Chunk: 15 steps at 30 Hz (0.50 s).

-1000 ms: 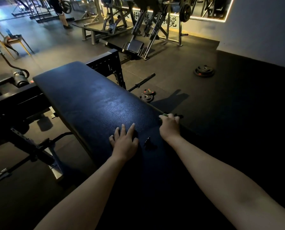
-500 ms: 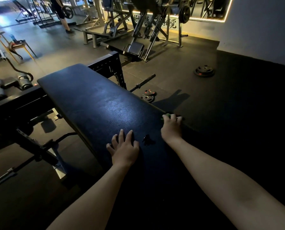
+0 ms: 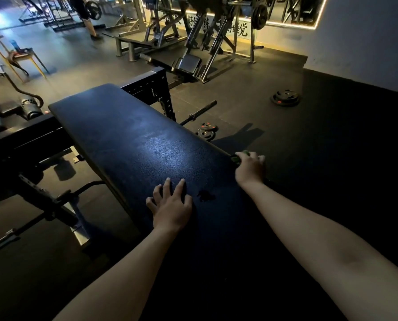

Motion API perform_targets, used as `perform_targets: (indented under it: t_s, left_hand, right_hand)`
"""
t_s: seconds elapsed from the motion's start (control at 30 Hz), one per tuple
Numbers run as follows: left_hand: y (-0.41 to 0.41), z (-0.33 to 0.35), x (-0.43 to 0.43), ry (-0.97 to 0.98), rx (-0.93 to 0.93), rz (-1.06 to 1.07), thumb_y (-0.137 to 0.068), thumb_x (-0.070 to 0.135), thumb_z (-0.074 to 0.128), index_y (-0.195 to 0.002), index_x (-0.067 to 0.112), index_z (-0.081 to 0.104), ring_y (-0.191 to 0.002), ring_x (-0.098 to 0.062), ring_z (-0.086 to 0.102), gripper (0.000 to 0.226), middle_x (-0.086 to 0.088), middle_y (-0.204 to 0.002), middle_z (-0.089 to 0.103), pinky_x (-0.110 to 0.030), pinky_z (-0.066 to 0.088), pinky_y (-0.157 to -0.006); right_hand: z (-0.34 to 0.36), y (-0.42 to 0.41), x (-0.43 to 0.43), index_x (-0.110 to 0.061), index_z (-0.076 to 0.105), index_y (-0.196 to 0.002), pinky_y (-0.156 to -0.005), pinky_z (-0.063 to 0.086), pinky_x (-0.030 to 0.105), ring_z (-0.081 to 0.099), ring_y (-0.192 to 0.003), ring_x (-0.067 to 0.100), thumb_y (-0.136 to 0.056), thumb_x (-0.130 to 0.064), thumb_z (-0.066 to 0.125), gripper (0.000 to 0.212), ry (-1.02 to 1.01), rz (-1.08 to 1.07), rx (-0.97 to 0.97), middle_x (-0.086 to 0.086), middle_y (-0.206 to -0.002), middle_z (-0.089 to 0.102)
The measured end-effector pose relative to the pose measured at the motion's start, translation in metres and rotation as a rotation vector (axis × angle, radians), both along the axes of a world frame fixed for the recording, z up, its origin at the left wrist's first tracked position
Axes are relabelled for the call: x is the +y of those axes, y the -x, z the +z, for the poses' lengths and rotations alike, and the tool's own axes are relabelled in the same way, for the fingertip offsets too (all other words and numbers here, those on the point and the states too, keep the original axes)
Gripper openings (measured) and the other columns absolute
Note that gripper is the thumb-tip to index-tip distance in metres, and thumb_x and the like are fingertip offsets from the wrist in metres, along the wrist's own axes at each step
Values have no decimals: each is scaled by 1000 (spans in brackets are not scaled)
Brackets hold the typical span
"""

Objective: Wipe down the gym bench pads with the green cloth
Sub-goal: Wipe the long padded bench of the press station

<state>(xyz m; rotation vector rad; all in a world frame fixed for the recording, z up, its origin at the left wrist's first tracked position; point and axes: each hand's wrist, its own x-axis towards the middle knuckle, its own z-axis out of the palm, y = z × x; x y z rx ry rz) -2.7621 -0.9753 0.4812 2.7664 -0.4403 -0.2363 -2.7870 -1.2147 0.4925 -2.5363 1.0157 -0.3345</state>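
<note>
Curled over the right edge of the long black padded gym bench pad, the right hand grips a crumpled green cloth. Only a small bunch of the cloth shows, poking out at the thumb side of the fist, right where the pad's edge drops away toward the dark floor. How much of the cloth lies under the palm cannot be told. The left hand lies flat on the pad near its left edge, lower centre of the frame, fingers spread and straight, holding nothing. Between the two hands, on the pad's surface, sits a small dark blotch, nearer the left hand.

Against the frame half a second ago, the right hand has slid farther up the right edge, away from the blotch, and a little more green shows beside it. The left hand keeps about the same spot next to the blotch.

Beyond the pad's right edge, small black weight plates lie on the floor beside a black barbell; a larger black plate stack sits well apart, toward the upper right. Dark dumbbells rest at the left edge of the frame.
</note>
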Motion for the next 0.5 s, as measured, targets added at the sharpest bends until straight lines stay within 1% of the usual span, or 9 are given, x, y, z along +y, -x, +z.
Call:
perform_targets:
  t_s: [0.07,0.17,0.23,0.33,0.4,0.43,0.47,0.5]
  left_hand:
    - [-1,-1,-1,-1,-7,3,-97,49,33,-153,47,24,-149,-23,0,56,2,-167,8,-55,-1,-117]
    - [-1,-2,-2,-5,-18,2,-97,48,34,-153,46,24,-149,-24,1,57,1,-167,8,-55,0,-117]
    - [-2,-3,-3,-4,-22,2,-98,48,35,-153,46,24,-149,-24,2,57,1,-167,8,-55,1,-117]
    - [-3,-4,-2,-13,-20,-2,-98,49,35,-153,47,24,-149,-24,2,56,1,-167,8,-55,2,-117]
    - [-4,-5,-1,-18,-17,-8,-98,49,36,-153,47,24,-150,-24,1,56,1,-167,7,-54,2,-116]
    - [-4,-5,-1,-18,-21,-12,-99,49,36,-153,47,25,-150,-24,1,56,1,-167,8,-54,2,-116]
    - [-4,-5,0,-15,-25,-15,-99,49,36,-153,47,25,-150,-24,2,56,1,-167,8,-54,2,-116]
    - [-4,-5,0,-6,-27,-16,-99,49,37,-153,47,26,-150,-24,2,55,1,-167,8,-53,2,-116]
  right_hand:
    - [-2,2,-5,-27,52,-139,-102,36,41,39,-118,33,-93,-6,40,52,-27,-36,31,12,-138,47]
    - [-5,-4,22,-23,57,-134,-101,32,39,39,-115,35,-90,-1,38,52,-37,40,-33,14,-133,50]
    - [-8,-9,47,-24,60,-130,-97,30,36,42,-112,35,-90,-2,38,51,-38,112,-74,13,-131,53]
    - [-11,-13,86,-24,67,-124,-93,31,31,46,-106,36,-92,-7,41,45,-45,315,-128,10,-127,59]
    - [-8,-12,94,-23,71,-118,-93,35,32,49,-101,37,-89,-13,41,43,-59,481,-142,11,-122,63]
    - [-6,-12,88,-22,73,-115,-92,38,34,50,-99,38,-87,-13,41,44,-57,515,-160,12,-118,65]
    - [-4,-11,77,-21,74,-114,-91,40,36,51,-98,38,-84,-10,41,46,-39,495,-183,14,-115,65]
    - [-3,-12,61,-21,73,-115,-91,41,37,50,-100,38,-83,-6,41,47,-7,425,-202,15,-116,64]
